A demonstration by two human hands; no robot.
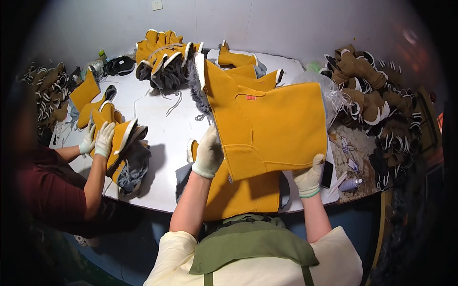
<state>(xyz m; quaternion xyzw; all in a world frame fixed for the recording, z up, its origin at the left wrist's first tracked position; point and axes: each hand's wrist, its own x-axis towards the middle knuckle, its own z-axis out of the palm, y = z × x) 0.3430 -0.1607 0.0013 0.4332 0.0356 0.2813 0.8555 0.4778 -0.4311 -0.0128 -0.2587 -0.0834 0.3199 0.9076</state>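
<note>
Above the table I hold up a mustard-yellow boot upper (281,126) with a white edge and grey furry lining. My left hand (208,152), in a white glove, grips its left side; those fingers are partly hidden behind the upper. At the lower right corner, my gloved right hand (309,177) pinches the edge with the thumb on the front face. Below it, another yellow boot upper (245,193) lies at the table's near edge against my green apron (253,245). More yellow uppers (237,58) lie just behind the raised one.
A tied bundle of yellow boot uppers (164,50) sits at the back of the white table (157,124). On the left, a co-worker's gloved hands (102,138) press a yellow stack. Brown uppers (362,81) are heaped at right. A phone (327,174) and bottle (350,185) lie near my right hand.
</note>
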